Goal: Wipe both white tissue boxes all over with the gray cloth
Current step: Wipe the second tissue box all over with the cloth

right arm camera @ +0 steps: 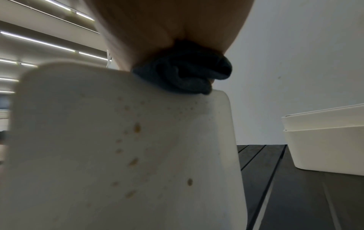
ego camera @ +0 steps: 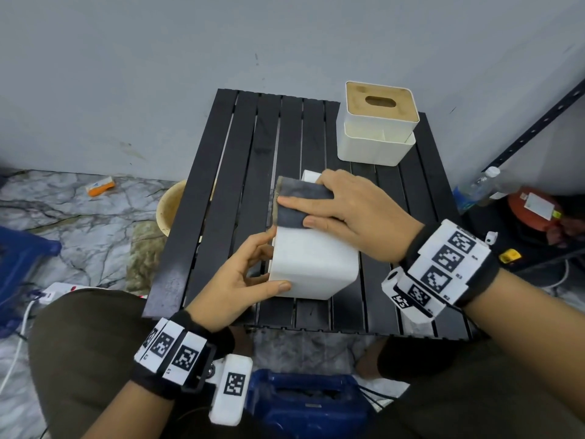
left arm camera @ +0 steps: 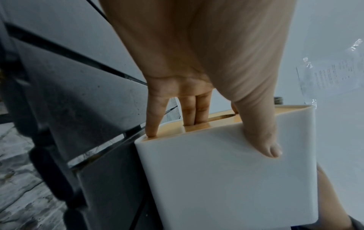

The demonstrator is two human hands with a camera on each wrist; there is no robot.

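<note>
Only right wrist shows brownish, perhaps dirty specks on tissue box [right arm camera: 122,147]; fingers [ego camera: 296,202] spread on cloth [ego camera: 300,201].

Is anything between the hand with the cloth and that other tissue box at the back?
Nothing visible: only bare black slats of the table separate the right hand, pressing the gray cloth, from the far tissue box.

Near tissue box [ego camera: 313,264] – smooth matt white plastic, brown specks at 3 o'clock; lid [left arm camera: 216,119] wood-look. Gray cloth [ego camera: 300,201] – soft, napped. Table [ego camera: 240,172] – black slats, semi-gloss.
</note>
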